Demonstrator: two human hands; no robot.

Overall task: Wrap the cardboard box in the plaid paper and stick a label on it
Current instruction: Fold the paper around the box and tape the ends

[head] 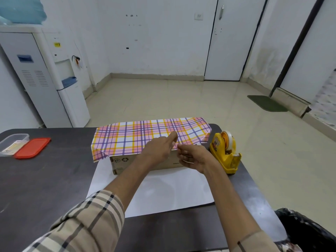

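While the cardboard box point(145, 163) lies at the centre of the frame with its long axis running left to right across the dark surface point(45, 179), the plaid paper point(138, 137) is draped over its top from the far side, and its free edge hangs just over the near top edge. The left hand point(160, 148) lies flat on that edge near the box's right half, fingers extended and pressing the paper down. The right hand point(192, 157) is just beside it, touching or nearly so, with fingers pinched together on what seems to be a short strip of tape, though I cannot tell for sure. The yellow tape dispenser point(225, 151) stands just right of the box, nearer the right hand. Taping likely comes next, along the paper's edge. The paper's white underside point(163, 190) spreads toward the bottom of the frame, not yet folded up.
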